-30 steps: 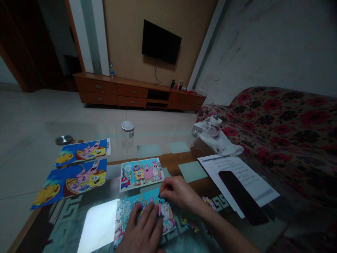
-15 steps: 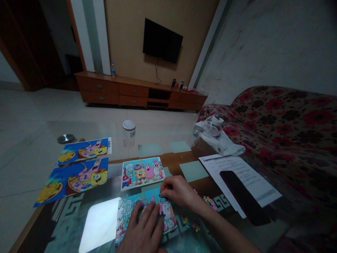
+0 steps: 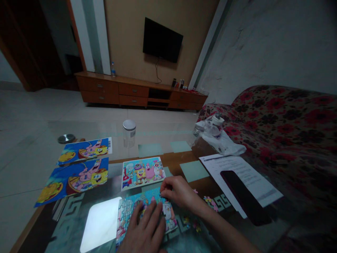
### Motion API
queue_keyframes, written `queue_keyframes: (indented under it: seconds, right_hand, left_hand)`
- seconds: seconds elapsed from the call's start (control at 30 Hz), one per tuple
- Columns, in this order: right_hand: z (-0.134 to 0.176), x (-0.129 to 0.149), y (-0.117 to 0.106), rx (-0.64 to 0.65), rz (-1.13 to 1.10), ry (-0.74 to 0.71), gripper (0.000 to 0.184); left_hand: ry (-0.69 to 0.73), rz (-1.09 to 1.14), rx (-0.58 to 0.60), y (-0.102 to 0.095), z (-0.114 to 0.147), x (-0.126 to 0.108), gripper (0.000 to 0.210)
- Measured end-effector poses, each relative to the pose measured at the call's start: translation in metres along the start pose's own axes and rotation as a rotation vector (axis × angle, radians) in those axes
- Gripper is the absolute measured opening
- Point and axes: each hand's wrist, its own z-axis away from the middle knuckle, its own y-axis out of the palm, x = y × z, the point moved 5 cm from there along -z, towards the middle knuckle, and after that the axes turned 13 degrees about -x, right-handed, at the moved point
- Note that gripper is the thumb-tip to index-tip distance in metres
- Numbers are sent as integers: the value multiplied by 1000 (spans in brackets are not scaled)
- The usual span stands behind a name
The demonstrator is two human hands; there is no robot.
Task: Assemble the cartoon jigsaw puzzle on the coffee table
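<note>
A jigsaw puzzle (image 3: 127,211), mostly joined and brightly coloured with cartoon figures, lies on the glass table. My left hand (image 3: 146,226) rests flat over its middle, fingers spread, hiding part of the picture. At the puzzle's far right corner, my right hand (image 3: 175,191) pinches thumb and forefinger together on a small puzzle piece, mostly covered by the fingertips. Just beyond the puzzle is a reference picture card (image 3: 143,173) with the same figures. Loose pink pieces (image 3: 210,203) and darker yellowish pieces (image 3: 196,225) lie right of the puzzle, near my right forearm.
Two blue cartoon sheets (image 3: 86,179) lie to the left. A lidded clear jar (image 3: 129,135) stands beyond the card, and a metal lid (image 3: 66,138) at far left. Rightward are printed papers (image 3: 252,182), a black phone (image 3: 243,196) and a plastic bag (image 3: 226,142).
Hardly anything differs. My right fingertips stay at the same corner of the puzzle, and my left hand remains flat on it with a very slight shift.
</note>
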Motion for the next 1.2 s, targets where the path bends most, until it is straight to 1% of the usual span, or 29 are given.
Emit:
queue_keyframes:
  seconds: [0.1,0.2,0.27,0.37,0.5,0.63,0.73,0.83,0.9,0.97,1.0,1.07,1.13,1.2]
  right_hand:
    - [1,3,-1,5,-9,-5,9]
    - [1,6,-2,11,-15,-14,10]
    - [1,7,-2,13,-16,-24,11]
    - [2,8,-3,15,-17,-39,12]
    - [6,11,-5,15,-18,-64,12]
    - [11,18,-12,-24,-34,-92,12]
    - [10,17,-20,-51,-64,-71,13]
    - [8,8,-31,-96,-74,-38,12]
    - [7,-2,-37,-125,-71,-35,12]
    - [8,-11,-42,-133,-60,-40,12]
    - [8,-15,-43,-127,-49,-40,13]
    - [10,-23,-44,-100,-23,-28,14]
    - [13,-28,-44,-65,-2,-8,15]
    - [16,-31,-43,-37,8,13,16]
  left_hand:
    - [94,-34,50,-5,-8,0,46]
    - [117,-30,99,-11,-17,3,44]
    - [101,-13,120,-14,-21,4,38]
    - [72,17,117,-13,-22,3,32]
    - [64,36,140,-8,-16,0,33]
    - [56,32,162,-7,-15,0,34]
    - [65,21,117,-12,-19,2,35]
    - [78,0,64,-14,-22,3,34]
    - [66,-6,47,-10,-19,1,31]
    - [29,-2,-1,-6,-15,-2,32]
    - [-42,-4,-59,-5,-13,-2,35]
    - [-101,15,-107,0,-8,-4,43]
    - [-115,37,-119,5,-4,-7,49]
    - [-115,41,-129,8,-1,-9,44]
